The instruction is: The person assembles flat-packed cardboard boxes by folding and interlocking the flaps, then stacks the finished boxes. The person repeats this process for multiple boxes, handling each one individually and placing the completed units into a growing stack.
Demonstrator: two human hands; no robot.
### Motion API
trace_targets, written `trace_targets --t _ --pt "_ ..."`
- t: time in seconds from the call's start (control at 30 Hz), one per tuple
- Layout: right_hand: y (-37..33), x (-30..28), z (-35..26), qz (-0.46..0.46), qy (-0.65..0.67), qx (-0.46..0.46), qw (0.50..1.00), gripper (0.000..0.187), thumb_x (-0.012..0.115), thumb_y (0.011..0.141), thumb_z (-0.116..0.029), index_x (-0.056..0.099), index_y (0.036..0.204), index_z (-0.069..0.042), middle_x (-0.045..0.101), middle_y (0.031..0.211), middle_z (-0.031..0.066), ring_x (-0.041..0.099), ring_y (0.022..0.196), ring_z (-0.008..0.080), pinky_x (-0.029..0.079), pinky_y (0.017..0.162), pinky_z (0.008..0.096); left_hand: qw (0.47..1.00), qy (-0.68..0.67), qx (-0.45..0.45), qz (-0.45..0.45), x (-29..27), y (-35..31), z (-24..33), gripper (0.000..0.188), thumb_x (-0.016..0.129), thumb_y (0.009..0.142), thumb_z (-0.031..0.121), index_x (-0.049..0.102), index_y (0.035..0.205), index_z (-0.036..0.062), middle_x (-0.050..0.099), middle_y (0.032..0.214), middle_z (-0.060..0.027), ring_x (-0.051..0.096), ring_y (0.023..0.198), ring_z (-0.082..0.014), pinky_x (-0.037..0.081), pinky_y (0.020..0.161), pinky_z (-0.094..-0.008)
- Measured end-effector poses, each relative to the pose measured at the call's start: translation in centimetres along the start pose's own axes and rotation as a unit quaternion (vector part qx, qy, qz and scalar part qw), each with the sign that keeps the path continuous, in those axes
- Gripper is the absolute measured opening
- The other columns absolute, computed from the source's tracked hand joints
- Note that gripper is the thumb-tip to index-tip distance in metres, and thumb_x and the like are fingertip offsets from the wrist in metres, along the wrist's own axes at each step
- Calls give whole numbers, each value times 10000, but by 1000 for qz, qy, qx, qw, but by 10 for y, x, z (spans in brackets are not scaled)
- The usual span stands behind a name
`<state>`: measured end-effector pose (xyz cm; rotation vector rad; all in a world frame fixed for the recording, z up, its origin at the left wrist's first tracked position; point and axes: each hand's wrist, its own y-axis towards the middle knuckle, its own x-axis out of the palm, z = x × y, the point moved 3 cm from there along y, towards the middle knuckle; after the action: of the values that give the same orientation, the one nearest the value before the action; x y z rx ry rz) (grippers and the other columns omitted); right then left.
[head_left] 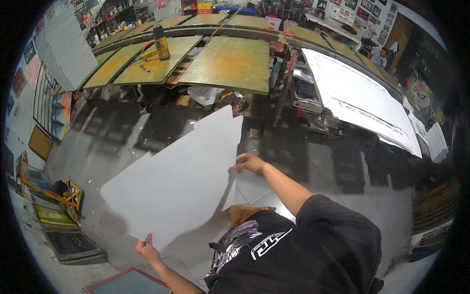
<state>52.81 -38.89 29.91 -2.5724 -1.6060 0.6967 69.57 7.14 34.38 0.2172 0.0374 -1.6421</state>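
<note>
A large white sheet (pixel 176 181) with a stepped, notched far edge hangs tilted in front of me above the tiled floor. Whether it is one sheet or several overlapping ones, I cannot tell. My left hand (pixel 147 249) pinches its near lower edge, thumb on top. At the sheet's right edge, my right hand (pixel 250 163) is closed on it, with the fingertips partly hidden. A shadow falls across the sheet's lower right part.
Long tables with yellowish panels (pixel 227 63) run across the back, with a dark and yellow bottle (pixel 160 43) on one. Large printed white sheets (pixel 364 98) lie at the right. Framed screens (pixel 68 245) lean at the left; a red-edged frame (pixel 129 283) lies near me.
</note>
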Motion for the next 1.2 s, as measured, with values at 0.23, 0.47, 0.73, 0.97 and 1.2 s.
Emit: trace_targets --t 0.23,0.47,0.73,0.97,1.2 --pt "150 83 -68 1 -11 25 1000 354 707 709 -252 620 968 -27 619 934 79 563 829 154 446 724 277 991 96 48 74 -7 154 14 292 686 698 20 426 563 18 421 578 49 336 558 -54 308 494 -211" --pt "323 172 -162 -53 31 0 998 214 680 734 -193 617 887 -58 611 818 24 549 728 114 435 631 254 976 -66 157 138 -59 301 -17 275 707 688 79 465 571 25 392 567 61 332 547 -50 266 471 -217" --pt "476 318 -291 -100 80 -94 987 149 661 735 -111 605 836 -16 609 721 49 549 614 114 432 543 245 961 52 49 269 -141 393 -30 94 678 695 35 612 735 -18 573 673 17 452 592 -59 369 561 -200" --pt "606 452 -377 -121 71 -124 982 197 681 718 -136 600 826 8 600 766 38 535 652 114 425 587 244 949 -6 24 315 -196 532 -65 77 659 732 40 634 781 -14 625 767 -27 537 668 -94 424 613 -220" --pt "748 554 -441 -95 81 -127 984 535 697 714 -245 490 1146 -8 567 1010 101 533 873 164 429 765 268 948 92 -45 300 -241 715 -85 131 693 721 108 635 735 -8 618 694 -20 502 639 -70 406 587 -230"
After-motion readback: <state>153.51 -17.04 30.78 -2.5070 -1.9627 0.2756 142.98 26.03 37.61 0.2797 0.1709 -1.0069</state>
